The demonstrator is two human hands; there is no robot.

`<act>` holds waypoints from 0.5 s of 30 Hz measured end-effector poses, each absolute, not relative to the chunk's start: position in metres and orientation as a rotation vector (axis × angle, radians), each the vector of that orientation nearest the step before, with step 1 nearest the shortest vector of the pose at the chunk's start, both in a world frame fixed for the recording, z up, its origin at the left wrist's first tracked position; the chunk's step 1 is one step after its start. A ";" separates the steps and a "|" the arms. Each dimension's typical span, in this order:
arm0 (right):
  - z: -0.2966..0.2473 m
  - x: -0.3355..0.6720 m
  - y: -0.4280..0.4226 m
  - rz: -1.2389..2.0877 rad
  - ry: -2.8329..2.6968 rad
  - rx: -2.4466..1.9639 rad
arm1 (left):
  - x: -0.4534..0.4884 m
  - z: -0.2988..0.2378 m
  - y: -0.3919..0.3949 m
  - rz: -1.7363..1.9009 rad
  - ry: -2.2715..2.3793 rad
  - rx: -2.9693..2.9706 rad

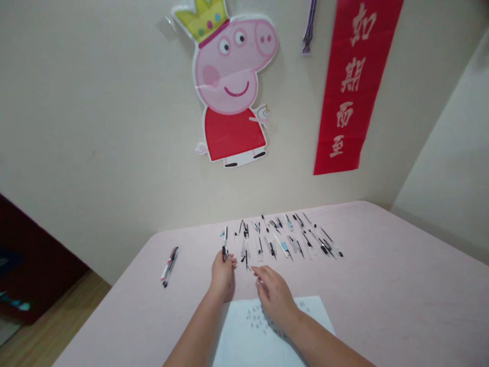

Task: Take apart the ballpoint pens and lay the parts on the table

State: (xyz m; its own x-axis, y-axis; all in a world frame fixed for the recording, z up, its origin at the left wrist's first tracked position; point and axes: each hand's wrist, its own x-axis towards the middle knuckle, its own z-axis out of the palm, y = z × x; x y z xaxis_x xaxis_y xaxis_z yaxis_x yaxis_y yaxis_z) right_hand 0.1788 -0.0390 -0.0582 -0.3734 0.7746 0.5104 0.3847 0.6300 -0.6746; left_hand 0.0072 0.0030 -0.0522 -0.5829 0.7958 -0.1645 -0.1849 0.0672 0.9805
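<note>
My left hand (221,275) is closed around black pen parts (224,253), which stick up past the thumb; their exact shape is too small to tell. To its right, my right hand (277,295) reaches over the top of a white paper sheet (244,346), its fingers stretched toward the left and apart from the thumb. Just beyond those fingertips lies a black pen refill (246,259) among small parts. Taken-apart pens, with clear barrels, black caps and refills (260,244), are laid out in rows behind both hands. Handwritten marks cover part of the sheet under my right wrist.
Some whole pens (170,266) lie together on the left side of the pink-covered table (382,285). The wall behind carries a cartoon pig cutout (235,132) and a red banner (351,148). At far left the table edge drops to a wooden floor (82,293).
</note>
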 end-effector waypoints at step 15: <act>-0.060 0.178 -0.038 0.615 -1.940 -0.906 | 0.014 -0.063 0.005 1.698 1.815 0.955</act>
State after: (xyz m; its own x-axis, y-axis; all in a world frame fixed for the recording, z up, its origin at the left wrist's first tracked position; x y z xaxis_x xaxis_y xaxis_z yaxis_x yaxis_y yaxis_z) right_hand 0.1783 -0.0380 -0.0601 -0.3441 0.7890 0.5091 0.3515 0.6110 -0.7093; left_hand 0.0138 0.0051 -0.0626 -0.6445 0.7555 0.1178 0.1676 -0.0107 0.9858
